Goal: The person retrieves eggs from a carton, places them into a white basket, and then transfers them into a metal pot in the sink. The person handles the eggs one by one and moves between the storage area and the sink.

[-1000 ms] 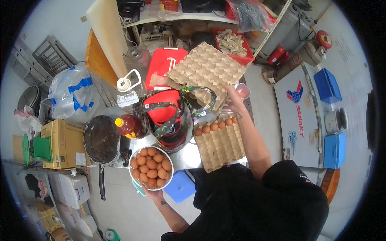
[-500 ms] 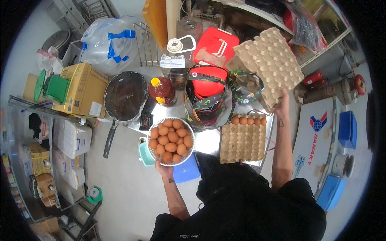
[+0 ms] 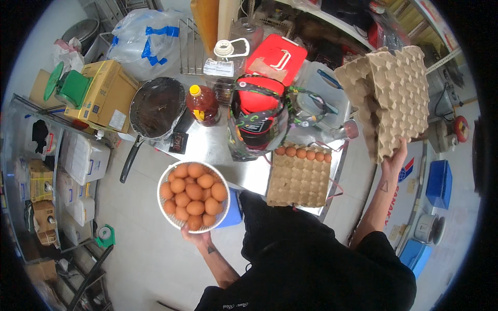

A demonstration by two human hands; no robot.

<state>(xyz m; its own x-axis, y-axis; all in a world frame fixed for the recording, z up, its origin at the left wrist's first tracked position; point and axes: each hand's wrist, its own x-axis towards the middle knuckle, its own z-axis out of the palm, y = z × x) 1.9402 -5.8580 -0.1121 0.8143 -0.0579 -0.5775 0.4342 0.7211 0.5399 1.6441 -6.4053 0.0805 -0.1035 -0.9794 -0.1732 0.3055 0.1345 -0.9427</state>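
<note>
My left hand [image 3: 193, 237] cups a white bowl of eggs [image 3: 193, 195], right hand [image 3: 395, 159] grips stacked empty egg trays [image 3: 388, 96] above the cluttered counter [image 3: 215, 150].

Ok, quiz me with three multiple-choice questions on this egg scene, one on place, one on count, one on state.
1. Where is the bowl of eggs?
A. On the steel table
B. Held up by the left hand
C. On the floor

2. How many eggs lie on the egg tray on the table?
A. Five
B. Twelve
C. None

3. The stack of cartons in the right hand is:
A. Full of eggs
B. Empty
C. Crushed flat

Answers:
1 B, the hand shows under the bowl.
2 A, one row of five along the far edge.
3 B, its cups are bare.
</note>
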